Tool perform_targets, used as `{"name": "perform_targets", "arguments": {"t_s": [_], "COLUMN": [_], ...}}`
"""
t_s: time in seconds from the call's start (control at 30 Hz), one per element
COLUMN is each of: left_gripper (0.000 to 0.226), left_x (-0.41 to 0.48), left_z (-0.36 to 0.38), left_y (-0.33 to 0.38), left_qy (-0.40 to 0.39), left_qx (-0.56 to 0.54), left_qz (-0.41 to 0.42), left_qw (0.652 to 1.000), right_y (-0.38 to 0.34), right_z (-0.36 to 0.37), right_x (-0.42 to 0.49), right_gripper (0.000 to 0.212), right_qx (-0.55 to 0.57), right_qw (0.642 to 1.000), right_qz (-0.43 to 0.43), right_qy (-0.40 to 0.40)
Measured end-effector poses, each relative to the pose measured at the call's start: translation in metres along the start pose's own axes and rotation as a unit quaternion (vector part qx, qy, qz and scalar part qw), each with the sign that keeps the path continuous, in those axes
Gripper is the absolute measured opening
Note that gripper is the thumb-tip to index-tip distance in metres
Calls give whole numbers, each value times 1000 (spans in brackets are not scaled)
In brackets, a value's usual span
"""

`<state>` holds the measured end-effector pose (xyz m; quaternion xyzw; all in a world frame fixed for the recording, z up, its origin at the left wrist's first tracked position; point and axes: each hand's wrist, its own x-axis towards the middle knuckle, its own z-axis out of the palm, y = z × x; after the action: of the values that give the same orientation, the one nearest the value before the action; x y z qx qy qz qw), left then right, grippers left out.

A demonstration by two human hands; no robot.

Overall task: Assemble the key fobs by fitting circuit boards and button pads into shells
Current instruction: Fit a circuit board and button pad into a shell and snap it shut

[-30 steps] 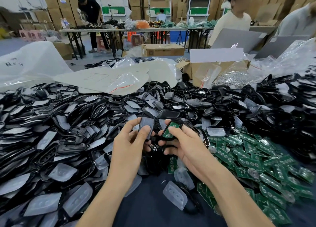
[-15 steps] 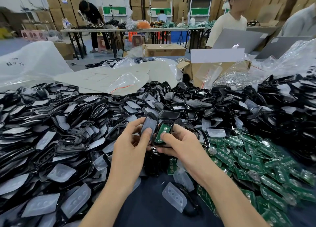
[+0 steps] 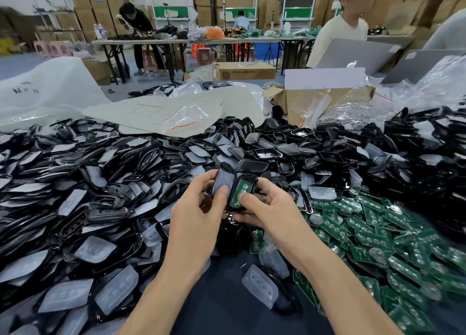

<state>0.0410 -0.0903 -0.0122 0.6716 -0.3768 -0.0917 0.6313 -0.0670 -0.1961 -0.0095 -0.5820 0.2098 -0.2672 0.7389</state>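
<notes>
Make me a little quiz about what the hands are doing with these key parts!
1. True or false: the left hand grips a pale translucent rubber button pad.
2. The green circuit board under the thumb of the right hand sits in: A) a black plastic shell; B) a cardboard box; C) a clear bag.
3. Fill in: the loose heap of green circuit boards lies on the person's ____ side.
Key: 1 true; 2 A; 3 right.

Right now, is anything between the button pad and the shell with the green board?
Only the thumb of the right hand, lying on the circuit board inside the shell. The left hand holds the button pad right beside it, nothing else visible between.
</notes>
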Motion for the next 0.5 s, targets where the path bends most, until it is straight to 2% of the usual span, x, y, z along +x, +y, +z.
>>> {"name": "perform_targets", "arguments": {"t_s": [0.5], "left_gripper": [43], "left_x": [0], "left_z": [0], "left_y": [0], "left_qy": [13], "left_qx": [15], "left_qz": [-2], "left_qw": [1000], "right_y": [-3], "right_z": [2], "right_x": [-4], "right_gripper": [21], "right_qx": [-29], "right_qw": [999], "right_qz": [-27], "right_qy": [-21]}}
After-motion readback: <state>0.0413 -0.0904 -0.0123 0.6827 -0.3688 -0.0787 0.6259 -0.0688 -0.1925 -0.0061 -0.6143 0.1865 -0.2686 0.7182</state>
